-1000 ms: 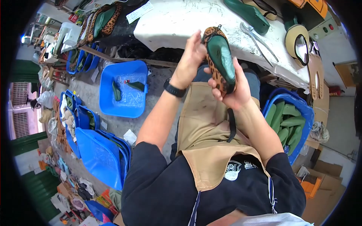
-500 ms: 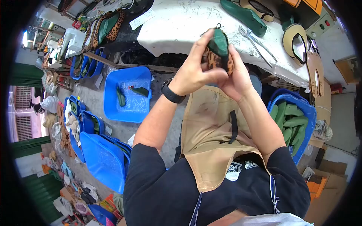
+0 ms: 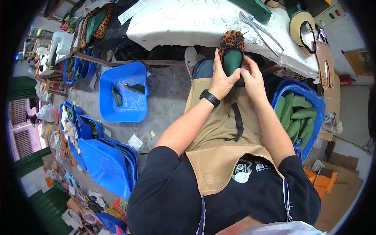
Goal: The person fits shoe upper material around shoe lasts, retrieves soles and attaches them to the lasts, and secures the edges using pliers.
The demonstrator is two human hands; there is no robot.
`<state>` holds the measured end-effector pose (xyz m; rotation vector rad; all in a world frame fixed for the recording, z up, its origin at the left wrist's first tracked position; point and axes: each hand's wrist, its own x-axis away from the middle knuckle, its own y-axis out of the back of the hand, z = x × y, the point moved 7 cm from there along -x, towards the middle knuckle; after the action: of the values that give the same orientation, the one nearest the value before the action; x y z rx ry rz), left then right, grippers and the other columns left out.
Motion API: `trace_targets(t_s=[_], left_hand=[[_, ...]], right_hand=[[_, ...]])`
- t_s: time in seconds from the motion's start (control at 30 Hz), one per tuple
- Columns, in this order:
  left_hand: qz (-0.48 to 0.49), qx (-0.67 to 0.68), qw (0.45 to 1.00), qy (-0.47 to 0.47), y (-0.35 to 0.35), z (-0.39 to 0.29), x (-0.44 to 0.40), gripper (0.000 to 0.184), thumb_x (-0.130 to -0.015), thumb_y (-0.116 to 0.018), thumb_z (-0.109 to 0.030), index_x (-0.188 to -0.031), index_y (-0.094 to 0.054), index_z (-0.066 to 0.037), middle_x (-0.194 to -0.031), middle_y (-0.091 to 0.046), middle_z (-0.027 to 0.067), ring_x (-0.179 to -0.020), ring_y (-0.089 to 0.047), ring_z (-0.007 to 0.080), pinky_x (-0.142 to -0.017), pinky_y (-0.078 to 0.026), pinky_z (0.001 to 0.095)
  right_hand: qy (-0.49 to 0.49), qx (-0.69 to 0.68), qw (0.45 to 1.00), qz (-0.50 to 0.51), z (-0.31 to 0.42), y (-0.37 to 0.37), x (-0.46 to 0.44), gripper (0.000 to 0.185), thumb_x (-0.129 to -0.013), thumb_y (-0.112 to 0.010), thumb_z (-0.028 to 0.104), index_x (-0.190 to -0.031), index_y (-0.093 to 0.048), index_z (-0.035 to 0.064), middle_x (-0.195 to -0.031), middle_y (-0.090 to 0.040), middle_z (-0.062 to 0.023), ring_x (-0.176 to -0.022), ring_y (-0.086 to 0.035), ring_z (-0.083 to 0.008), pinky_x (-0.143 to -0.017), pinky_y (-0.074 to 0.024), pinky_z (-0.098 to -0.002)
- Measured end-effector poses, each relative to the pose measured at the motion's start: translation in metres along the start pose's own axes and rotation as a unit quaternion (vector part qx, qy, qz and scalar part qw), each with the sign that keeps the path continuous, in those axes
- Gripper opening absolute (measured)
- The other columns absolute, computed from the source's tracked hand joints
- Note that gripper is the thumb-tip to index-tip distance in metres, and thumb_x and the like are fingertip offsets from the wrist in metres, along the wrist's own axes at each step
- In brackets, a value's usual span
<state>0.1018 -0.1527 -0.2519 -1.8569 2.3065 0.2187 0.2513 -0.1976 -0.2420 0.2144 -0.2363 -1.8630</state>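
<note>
Above the tan fabric apron (image 3: 211, 113), the left hand (image 3: 223, 84) and right hand (image 3: 253, 80) curl their fingers closely round opposite sides of a leopard-print shoe upper (image 3: 232, 38) on a smooth green last (image 3: 232, 62), probably steadying it. Beyond the shoe upper, the white-covered bench (image 3: 176, 23) carries silver metal pincers (image 3: 250, 21), seemingly kept within reach.

Open tabletop (image 3: 180, 28) left of shoe (image 3: 233, 60), pincers (image 3: 250, 22) obstructing right

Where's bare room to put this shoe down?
White bench top: bare between the paper slip and the leopard-print shoe in the left hand and right hand. Bare floor too, between the blue bin holding two lasts and the apron. Crowded: bench's right end, with pincers, green last and cream piece.
</note>
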Motion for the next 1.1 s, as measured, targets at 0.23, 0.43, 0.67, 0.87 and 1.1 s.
trace_targets(t_s=[0.23,0.43,0.67,0.87,1.1], left_hand=[[-0.030,-0.045,0.998,0.038,0.017,-0.008,-0.005,0.069,-0.094,-0.072,-0.019,-0.151,-0.038,0.000,-0.141,-0.050,0.0248,-0.120,-0.057,0.0334,-0.104,-0.048,0.0389],[-0.069,-0.015,0.995,0.064,0.038,-0.027,-0.034,0.033,-0.096,-0.067,-0.012,-0.126,-0.057,-0.002,-0.121,-0.061,0.0158,-0.101,-0.061,0.0230,-0.088,-0.052,0.0333],[-0.011,0.016,0.999,0.027,0.033,-0.044,-0.051,0.013,-0.096,-0.065,-0.009,-0.107,-0.064,-0.002,-0.100,-0.065,0.0084,-0.083,-0.059,0.0180,-0.078,-0.052,0.0305],[-0.025,-0.036,0.999,-0.005,0.036,-0.055,-0.063,0.012,-0.094,-0.066,-0.008,-0.105,-0.065,-0.003,-0.094,-0.063,0.0073,-0.077,-0.057,0.0174,-0.076,-0.051,0.0307],[-0.057,-0.015,0.998,0.010,0.035,-0.061,-0.056,0.012,-0.090,-0.068,-0.007,-0.101,-0.065,-0.003,-0.102,-0.061,0.0107,-0.085,-0.058,0.0212,-0.081,-0.052,0.0336]], right_hand=[[0.073,-0.046,0.994,-0.071,0.091,0.001,-0.034,0.040,-0.095,-0.065,0.010,-0.134,-0.059,0.0023,-0.115,-0.067,-0.0109,-0.097,-0.063,-0.0191,-0.088,-0.0529,-0.0312],[0.068,0.041,0.997,-0.019,0.097,0.000,-0.056,0.030,-0.100,-0.058,0.007,-0.129,-0.060,-0.0002,-0.109,-0.065,-0.0072,-0.091,-0.058,-0.0133,-0.082,-0.0488,-0.0238],[0.033,0.013,0.999,-0.017,0.060,0.000,-0.028,0.026,-0.100,-0.058,0.006,-0.124,-0.063,-0.0004,-0.107,-0.066,-0.0064,-0.086,-0.056,-0.0119,-0.080,-0.0479,-0.0231],[0.003,-0.034,0.999,0.000,0.043,-0.003,-0.031,0.024,-0.099,-0.059,0.006,-0.122,-0.063,-0.0008,-0.106,-0.065,-0.0058,-0.085,-0.055,-0.0113,-0.079,-0.0472,-0.0226],[0.054,-0.006,0.998,-0.035,0.069,-0.006,-0.036,0.022,-0.099,-0.062,0.006,-0.120,-0.063,0.0002,-0.105,-0.065,-0.0051,-0.085,-0.055,-0.0117,-0.078,-0.0469,-0.0234]])
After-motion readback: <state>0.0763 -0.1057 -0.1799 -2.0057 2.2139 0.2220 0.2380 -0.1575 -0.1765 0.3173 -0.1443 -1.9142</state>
